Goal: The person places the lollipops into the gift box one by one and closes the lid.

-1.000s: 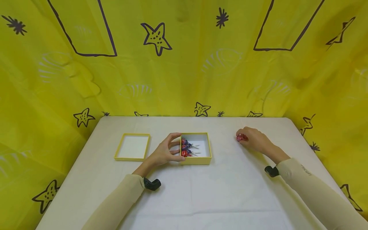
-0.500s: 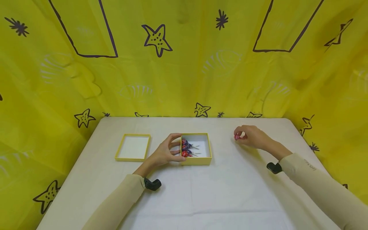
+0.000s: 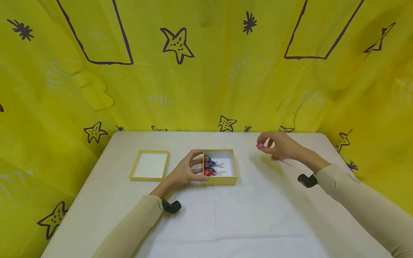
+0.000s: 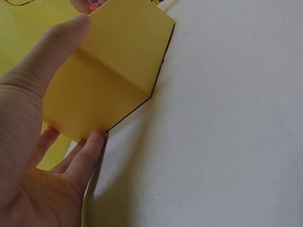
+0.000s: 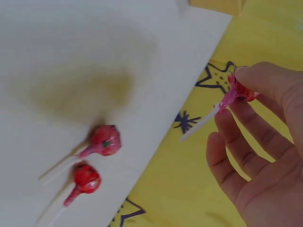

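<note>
My left hand [image 3: 184, 173] holds the left end of an open yellow box [image 3: 221, 181], thumb on the front wall and fingers reaching to the back. Several wrapped lollipops [image 3: 207, 172] lie in the box, heads along its left wall and white sticks pointing right. In the left wrist view, the thumb [image 4: 57, 45] presses the outside of the yellow wall. My right hand [image 3: 284, 145] pinches a pinkish-red lollipop [image 5: 241, 90] by its head between thumb and fingers, raised over the table right of the box. Its stick hangs free in the right wrist view.
Below the right hand, two red lollipops [image 5: 105, 141] lie on the white-covered table [image 3: 258, 215]. The shallow yellow-edged box lid [image 3: 149, 165] lies left of the box, inside up. A yellow patterned curtain [image 3: 206, 89] surrounds the table's back and sides.
My right hand has lifted the lollipop from the table and moved slightly left and away from me, uncovering a lollipop beneath. The left hand and the box stay put.
</note>
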`<move>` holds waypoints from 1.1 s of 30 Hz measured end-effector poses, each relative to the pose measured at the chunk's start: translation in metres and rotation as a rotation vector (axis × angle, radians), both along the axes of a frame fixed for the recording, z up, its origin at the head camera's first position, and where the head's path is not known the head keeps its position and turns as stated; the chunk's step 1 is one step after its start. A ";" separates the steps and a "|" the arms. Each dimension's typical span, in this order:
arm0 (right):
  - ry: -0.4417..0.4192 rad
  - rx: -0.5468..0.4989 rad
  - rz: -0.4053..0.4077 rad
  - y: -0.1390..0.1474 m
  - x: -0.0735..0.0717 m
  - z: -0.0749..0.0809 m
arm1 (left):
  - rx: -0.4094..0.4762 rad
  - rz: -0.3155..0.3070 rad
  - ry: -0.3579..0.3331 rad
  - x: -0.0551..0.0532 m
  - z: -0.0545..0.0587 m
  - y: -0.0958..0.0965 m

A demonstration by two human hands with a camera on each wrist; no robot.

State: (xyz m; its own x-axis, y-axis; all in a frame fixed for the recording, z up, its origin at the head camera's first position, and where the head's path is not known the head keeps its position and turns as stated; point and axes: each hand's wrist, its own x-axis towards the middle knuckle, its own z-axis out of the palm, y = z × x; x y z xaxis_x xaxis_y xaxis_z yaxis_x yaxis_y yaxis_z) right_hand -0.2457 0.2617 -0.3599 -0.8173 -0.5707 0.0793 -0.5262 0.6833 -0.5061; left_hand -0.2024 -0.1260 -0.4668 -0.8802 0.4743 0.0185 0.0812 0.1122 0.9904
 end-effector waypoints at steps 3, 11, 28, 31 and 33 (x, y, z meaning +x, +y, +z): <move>0.024 -0.027 0.003 -0.007 0.001 0.008 | -0.001 -0.003 -0.003 0.000 0.000 0.000; 0.079 -0.057 0.024 -0.026 0.000 0.026 | 0.005 -0.006 -0.011 0.000 0.001 -0.001; 0.045 -0.102 0.079 -0.052 -0.002 0.033 | 0.006 0.003 -0.016 0.000 -0.001 0.000; 0.046 -0.100 0.090 -0.058 -0.002 0.034 | 0.001 0.004 -0.020 0.000 0.000 0.000; 0.045 -0.100 0.100 -0.063 -0.002 0.035 | -0.004 0.005 -0.022 0.000 0.001 0.000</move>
